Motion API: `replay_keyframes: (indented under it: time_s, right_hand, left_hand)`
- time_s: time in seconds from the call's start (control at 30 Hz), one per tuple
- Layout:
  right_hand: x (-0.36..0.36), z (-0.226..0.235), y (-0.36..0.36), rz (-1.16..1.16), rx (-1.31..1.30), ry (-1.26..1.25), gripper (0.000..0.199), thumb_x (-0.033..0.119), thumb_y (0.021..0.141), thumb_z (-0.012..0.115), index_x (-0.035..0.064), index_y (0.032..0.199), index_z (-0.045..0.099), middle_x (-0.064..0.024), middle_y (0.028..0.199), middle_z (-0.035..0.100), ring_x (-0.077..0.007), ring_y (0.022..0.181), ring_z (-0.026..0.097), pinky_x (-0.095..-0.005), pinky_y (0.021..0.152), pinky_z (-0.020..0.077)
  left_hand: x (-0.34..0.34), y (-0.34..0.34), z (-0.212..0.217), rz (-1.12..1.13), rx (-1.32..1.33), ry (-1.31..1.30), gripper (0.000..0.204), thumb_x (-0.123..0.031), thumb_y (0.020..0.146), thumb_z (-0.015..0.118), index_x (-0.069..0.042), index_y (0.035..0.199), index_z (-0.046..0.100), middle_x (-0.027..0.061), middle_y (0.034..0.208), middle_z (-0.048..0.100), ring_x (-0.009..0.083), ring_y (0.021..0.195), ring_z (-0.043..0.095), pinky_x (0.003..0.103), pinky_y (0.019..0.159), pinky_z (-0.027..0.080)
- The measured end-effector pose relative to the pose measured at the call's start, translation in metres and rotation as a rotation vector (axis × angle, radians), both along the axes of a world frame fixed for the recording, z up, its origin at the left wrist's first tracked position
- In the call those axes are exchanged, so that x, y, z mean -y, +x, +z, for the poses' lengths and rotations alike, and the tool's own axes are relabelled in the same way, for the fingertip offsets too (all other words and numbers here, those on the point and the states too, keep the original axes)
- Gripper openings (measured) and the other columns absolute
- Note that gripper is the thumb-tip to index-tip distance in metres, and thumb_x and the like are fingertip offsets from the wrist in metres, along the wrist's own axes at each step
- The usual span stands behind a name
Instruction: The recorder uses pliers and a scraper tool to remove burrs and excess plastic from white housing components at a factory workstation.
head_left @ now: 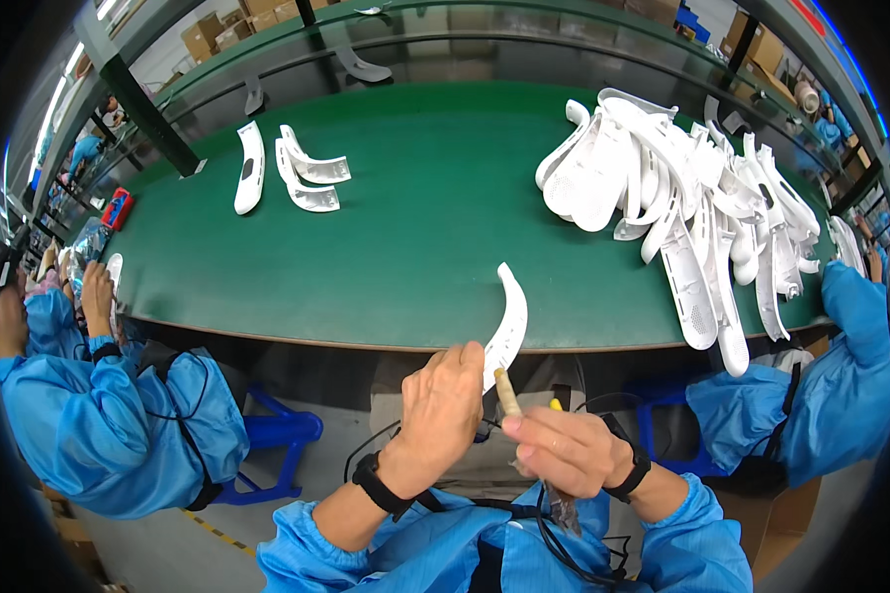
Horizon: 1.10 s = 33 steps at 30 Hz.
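Observation:
My left hand grips the lower end of a curved white plastic part, which rises over the near edge of the green table. My right hand holds a thin tan stick-like tool whose tip rests against the lower end of that part. Both wrists wear black bands, and both sleeves are blue.
A big heap of white plastic parts lies on the table's right. Three loose white parts lie at the far left. A person in blue sits at my left, another person's blue sleeve is at my right. A blue stool stands below.

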State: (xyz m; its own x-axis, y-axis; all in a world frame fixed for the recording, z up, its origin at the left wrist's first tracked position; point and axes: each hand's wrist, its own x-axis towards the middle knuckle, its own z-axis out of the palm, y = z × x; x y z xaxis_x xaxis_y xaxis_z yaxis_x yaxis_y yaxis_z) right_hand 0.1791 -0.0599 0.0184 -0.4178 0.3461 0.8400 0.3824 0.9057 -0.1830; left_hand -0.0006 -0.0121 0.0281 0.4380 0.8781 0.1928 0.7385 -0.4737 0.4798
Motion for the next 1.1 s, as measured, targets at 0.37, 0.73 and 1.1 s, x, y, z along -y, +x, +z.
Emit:
replay_keyframes:
  time_s: [0.37, 0.73, 1.1]
  right_hand:
    - [-0.017, -0.020, 0.002, -0.077, 0.084, -0.132, 0.029, -0.001, 0.075, 0.073, -0.0060, 0.099, 0.057, -0.0206, 0.107, 0.065, -0.0336, 0.089, 0.067, -0.0361, 0.067, 0.0588]
    - [0.003, -0.002, 0.027, -0.010, -0.141, -0.279, 0.034, -0.003, 0.076, 0.073, -0.0044, 0.104, 0.054, -0.0255, 0.114, 0.064, -0.0381, 0.095, 0.066, -0.0424, 0.079, 0.0580]
    - [-0.008, -0.007, 0.018, -0.072, 0.207, -0.155, 0.021, 0.003, 0.077, 0.072, -0.0031, 0.093, 0.059, -0.0218, 0.113, 0.064, -0.0339, 0.092, 0.066, -0.0362, 0.071, 0.0590]
  left_hand:
    - [-0.001, 0.003, 0.001, 0.000, -0.063, -0.010, 0.016, 0.003, 0.076, 0.058, -0.001, 0.086, 0.046, 0.0175, 0.079, 0.058, 0.0389, 0.078, 0.061, 0.051, 0.060, 0.046]
    - [0.020, 0.022, -0.053, 0.322, 0.607, -0.337, 0.024, -0.017, 0.092, 0.061, 0.004, 0.083, 0.059, 0.0209, 0.067, 0.062, 0.0305, 0.058, 0.060, 0.041, 0.054, 0.044]
    - [0.015, 0.036, -0.058, 0.362, 0.690, -0.393, 0.029, -0.022, 0.093, 0.061, 0.005, 0.086, 0.067, 0.0220, 0.062, 0.060, 0.0291, 0.052, 0.062, 0.036, 0.051, 0.044]
